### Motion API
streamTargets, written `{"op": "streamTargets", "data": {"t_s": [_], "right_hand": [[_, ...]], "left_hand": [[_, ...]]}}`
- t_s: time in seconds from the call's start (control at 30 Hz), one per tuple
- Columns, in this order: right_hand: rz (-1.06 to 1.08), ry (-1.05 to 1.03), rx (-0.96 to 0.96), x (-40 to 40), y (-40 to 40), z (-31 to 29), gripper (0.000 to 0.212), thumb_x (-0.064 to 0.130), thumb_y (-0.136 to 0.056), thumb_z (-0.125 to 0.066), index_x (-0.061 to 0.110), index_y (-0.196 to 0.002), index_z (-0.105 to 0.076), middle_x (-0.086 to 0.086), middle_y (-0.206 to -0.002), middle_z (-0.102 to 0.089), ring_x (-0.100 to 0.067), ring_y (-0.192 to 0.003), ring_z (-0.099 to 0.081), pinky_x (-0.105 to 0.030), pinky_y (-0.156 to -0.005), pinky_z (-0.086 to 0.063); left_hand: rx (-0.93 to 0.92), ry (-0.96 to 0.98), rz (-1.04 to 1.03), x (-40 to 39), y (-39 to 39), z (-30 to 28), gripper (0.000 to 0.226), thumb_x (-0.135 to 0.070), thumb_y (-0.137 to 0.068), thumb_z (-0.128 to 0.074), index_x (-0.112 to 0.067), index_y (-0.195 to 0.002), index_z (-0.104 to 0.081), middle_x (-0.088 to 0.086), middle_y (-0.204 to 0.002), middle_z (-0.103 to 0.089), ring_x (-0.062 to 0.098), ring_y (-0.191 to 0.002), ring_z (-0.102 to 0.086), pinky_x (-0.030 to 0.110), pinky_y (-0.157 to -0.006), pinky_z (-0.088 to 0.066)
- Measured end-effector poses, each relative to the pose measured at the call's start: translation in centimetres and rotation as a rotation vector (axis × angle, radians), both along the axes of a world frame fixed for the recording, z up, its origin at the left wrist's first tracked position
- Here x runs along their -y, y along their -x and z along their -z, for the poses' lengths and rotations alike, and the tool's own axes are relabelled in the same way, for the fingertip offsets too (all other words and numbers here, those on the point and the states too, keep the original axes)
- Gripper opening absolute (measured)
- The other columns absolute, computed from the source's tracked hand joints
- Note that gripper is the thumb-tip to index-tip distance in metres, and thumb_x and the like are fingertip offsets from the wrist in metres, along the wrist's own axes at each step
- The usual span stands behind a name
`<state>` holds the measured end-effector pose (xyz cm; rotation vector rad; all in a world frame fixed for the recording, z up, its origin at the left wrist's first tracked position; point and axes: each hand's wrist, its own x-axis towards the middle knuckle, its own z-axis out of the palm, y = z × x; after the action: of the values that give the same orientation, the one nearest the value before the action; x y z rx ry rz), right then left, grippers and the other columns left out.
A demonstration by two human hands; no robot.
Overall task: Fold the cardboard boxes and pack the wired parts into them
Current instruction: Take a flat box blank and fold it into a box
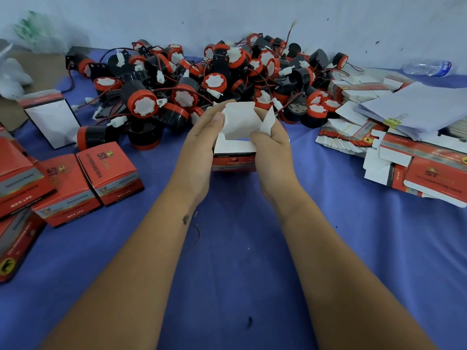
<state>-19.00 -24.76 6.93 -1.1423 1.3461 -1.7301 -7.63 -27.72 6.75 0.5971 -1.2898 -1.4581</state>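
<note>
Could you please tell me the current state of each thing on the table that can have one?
Red-and-white cardboard box in the hands: upright, top flaps open.
Left hand: grips the box's left side.
Right hand: grips the right side, thumb on a flap.
Closed red cardboard boxes: folded shut.
Flat red-and-white box blanks: unfolded, stacked.
Red-and-black wired parts: loose, piled.
Clear plastic bottle: lying down.

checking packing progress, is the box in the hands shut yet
Not yet: the box is open on top, white flaps up between the left hand and right hand.

Red cardboard box (233, 157) upright on blue surface (240, 248), white flaps open; heap of red-black wired parts (202, 82) behind.
</note>
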Motion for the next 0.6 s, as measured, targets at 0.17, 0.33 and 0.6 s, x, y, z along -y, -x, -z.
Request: {"op": "streamTargets", "data": {"t_s": [0.17,0.33,0.6], "right_hand": [[0.078,0.084,-0.017,-0.29,-0.47,-0.01,0.055,-0.003,-0.087,-0.043,0.038,-0.124,-0.05,0.004,-0.109,-0.063,-0.007,-0.087,-0.06,-0.021,-0.071,-0.052],[0.205,0.157,-0.027,-0.41,-0.85,-0.03,0.048,-0.003,-0.086,-0.05,0.03,-0.119,-0.04,-0.011,-0.106,-0.058,-0.018,-0.087,-0.059,-0.023,-0.066,-0.052],[0.206,0.177,-0.14,-0.32,-0.77,-0.15,0.036,-0.008,-0.084,-0.048,0.026,-0.093,-0.045,-0.004,-0.094,-0.055,-0.016,-0.084,-0.053,-0.022,-0.066,-0.048]], "left_hand": [[-0.031,-0.064,0.005,-0.13,0.14,0.15,0.03,-0.029,-0.106,-0.038,-0.027,-0.12,-0.065,0.005,-0.121,-0.07,0.023,-0.112,-0.066,0.037,-0.09,-0.056],[-0.063,-0.122,0.039,-0.37,0.15,0.08,0.031,-0.034,-0.105,-0.04,-0.033,-0.109,-0.07,-0.002,-0.109,-0.075,0.015,-0.099,-0.071,0.026,-0.075,-0.057],[-0.044,-0.141,0.042,-0.08,0.23,0.12,0.028,-0.033,-0.106,-0.039,-0.028,-0.117,-0.065,0.001,-0.113,-0.073,0.019,-0.106,-0.069,0.033,-0.085,-0.058]]}}
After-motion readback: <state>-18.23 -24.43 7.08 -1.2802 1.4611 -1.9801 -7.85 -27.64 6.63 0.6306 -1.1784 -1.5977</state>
